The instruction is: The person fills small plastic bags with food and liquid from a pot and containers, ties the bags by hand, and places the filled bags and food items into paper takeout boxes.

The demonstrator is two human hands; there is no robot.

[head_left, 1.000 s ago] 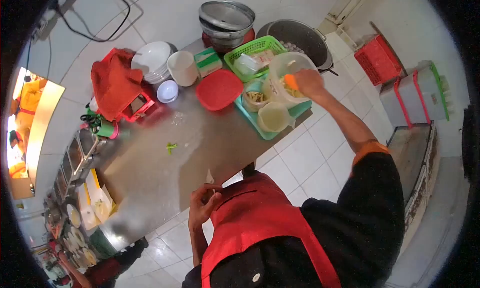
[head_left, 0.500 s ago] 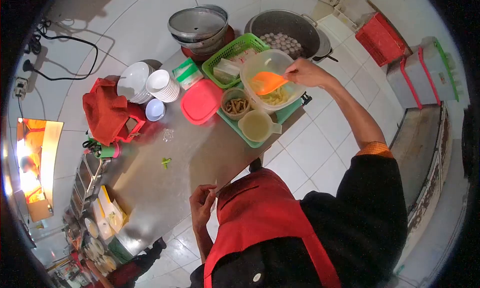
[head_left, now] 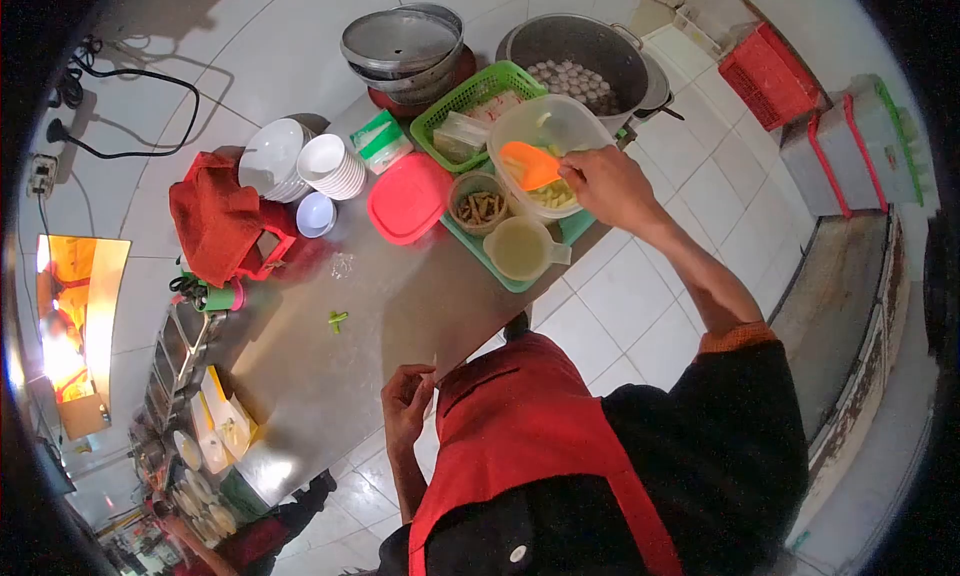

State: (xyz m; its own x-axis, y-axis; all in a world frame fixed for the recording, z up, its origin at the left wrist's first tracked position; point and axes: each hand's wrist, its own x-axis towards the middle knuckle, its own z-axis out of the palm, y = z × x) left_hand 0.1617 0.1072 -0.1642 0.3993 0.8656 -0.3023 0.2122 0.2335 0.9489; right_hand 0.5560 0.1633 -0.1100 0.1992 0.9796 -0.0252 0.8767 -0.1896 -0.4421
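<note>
My right hand is closed on the handle of an orange scoop. The scoop's bowl is inside a clear plastic tub, over pale yellow-green cut pieces at its bottom. Beside the tub are a small container of brown strips and a jug of cloudy liquid, both on a green tray. My left hand hangs by the near table edge with its fingers curled in; whatever it may hold is hidden.
A pot of pale balls, a green basket and stacked metal pans stand at the back. A pink lid, white bowls and a red cloth lie further left. Another person's arm shows at lower left.
My right hand has come down and nearer to me over the tub, turning the scoop slightly. My left hand stays almost where it was.
</note>
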